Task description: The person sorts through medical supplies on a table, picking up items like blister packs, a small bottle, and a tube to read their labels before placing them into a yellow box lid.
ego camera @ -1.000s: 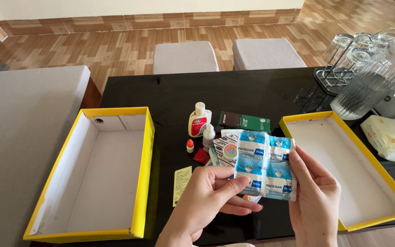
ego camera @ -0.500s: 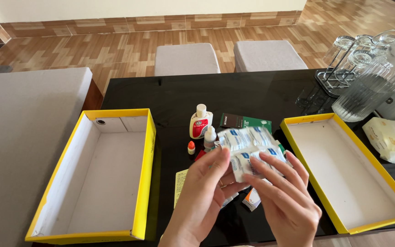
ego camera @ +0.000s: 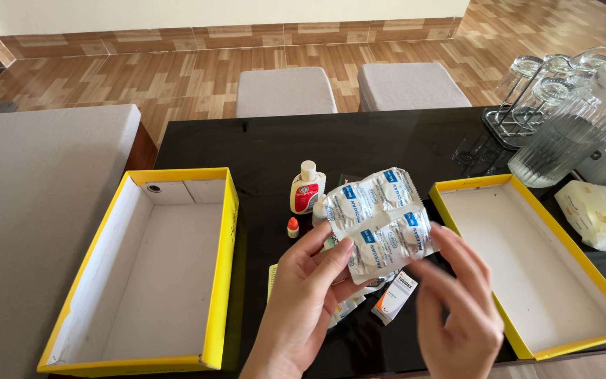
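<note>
My left hand (ego camera: 303, 309) holds up a silver blister pack of tablets with blue labels (ego camera: 380, 221), pinched at its lower left corner between thumb and fingers. My right hand (ego camera: 457, 316) is blurred just below the pack's right edge, fingers spread, with nothing in it. Under the pack on the black table (ego camera: 261, 147) lie a white bottle with a red label (ego camera: 307, 188), a tiny orange-capped dropper (ego camera: 292, 227), a small white and orange box (ego camera: 394, 297) and other packets, partly hidden.
Two yellow-rimmed cardboard boxes with nothing inside flank the pile, one at the left (ego camera: 219, 281), one at the right (ego camera: 471, 180). A glass pitcher (ego camera: 569, 133), a rack of glasses (ego camera: 527, 91) and a pale bag (ego camera: 594, 210) stand at the far right. Grey stools (ego camera: 285, 91) sit behind the table.
The blister pack has been turned over from its blue face to its silver back and lifted. My right hand has let go of it and dropped lower.
</note>
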